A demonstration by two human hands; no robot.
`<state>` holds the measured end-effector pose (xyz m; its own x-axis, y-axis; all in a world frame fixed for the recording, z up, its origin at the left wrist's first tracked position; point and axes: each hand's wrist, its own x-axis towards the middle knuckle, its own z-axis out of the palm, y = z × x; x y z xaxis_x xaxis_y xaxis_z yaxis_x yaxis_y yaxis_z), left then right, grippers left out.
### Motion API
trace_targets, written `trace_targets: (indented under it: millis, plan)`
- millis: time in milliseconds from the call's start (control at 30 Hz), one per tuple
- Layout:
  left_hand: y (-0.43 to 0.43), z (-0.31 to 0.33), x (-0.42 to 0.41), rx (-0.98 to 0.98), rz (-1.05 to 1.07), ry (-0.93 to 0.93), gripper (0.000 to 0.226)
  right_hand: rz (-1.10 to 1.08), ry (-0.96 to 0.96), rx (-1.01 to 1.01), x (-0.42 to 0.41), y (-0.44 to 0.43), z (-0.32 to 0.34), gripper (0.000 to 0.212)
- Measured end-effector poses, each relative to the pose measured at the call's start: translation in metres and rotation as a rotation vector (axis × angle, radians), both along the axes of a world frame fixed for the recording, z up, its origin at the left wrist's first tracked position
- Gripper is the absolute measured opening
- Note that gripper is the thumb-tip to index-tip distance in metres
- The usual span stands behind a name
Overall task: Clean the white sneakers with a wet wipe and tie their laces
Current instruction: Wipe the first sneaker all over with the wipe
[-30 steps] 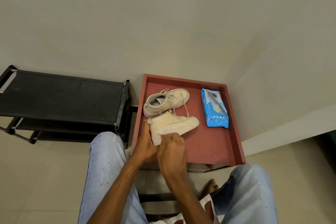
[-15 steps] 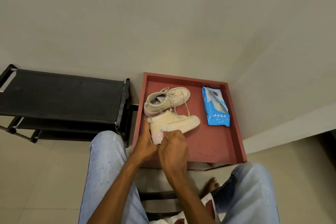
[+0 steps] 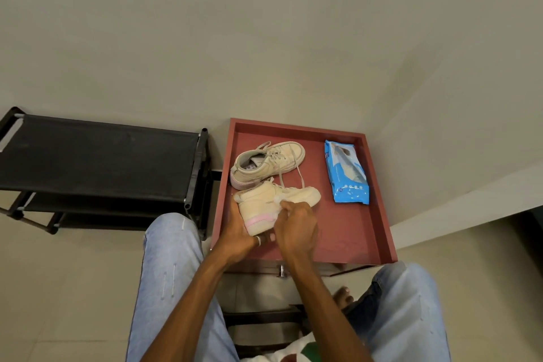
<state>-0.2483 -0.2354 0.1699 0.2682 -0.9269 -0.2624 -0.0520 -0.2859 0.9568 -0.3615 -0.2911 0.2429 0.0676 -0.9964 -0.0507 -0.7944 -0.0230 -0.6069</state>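
Head view: on the red desk (image 3: pixel 352 232), the left grip (image 3: pixel 238 232) clasps the near sneaker (image 3: pixel 261 206) by the heel while the right grip (image 3: pixel 296 226) pinches a wipe (image 3: pixel 279 200) against its side.

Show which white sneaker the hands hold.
The nearer, pink-striped white canvas sneaker: left hand grips it, right hand holds a white wipe on it. The farther white sneaker sits untouched.

A black fabric-shelved shoe rack (image 3: pixel 100 161) is seen just left of the left hand (image 3: pixel 238 232); a red square rimmed tabletop (image 3: pixel 346 229) is spread beneath it.
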Motion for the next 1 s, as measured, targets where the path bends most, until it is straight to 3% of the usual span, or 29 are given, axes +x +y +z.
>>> trace_targets:
  millis: [200, 467, 733, 1000]
  plan:
    - [-0.004, -0.005, -0.002, -0.002, 0.034, -0.024, 0.111, 0.174, -0.056, -0.030, -0.006, 0.039, -0.012, 0.027]
    - [-0.009, -0.007, -0.003, 0.033, 0.095, 0.022, 0.112, 0.014, 0.051, -0.003, -0.018, -0.019, -0.010, 0.026]
    - [-0.006, -0.005, -0.001, 0.041, 0.095, 0.088, 0.116, 0.146, 0.048, -0.052, -0.009, 0.017, -0.011, 0.030]
    - [-0.006, -0.006, -0.001, 0.065, 0.121, 0.105, 0.108, 0.075, 0.110, -0.104, -0.029, -0.022, -0.022, 0.022]
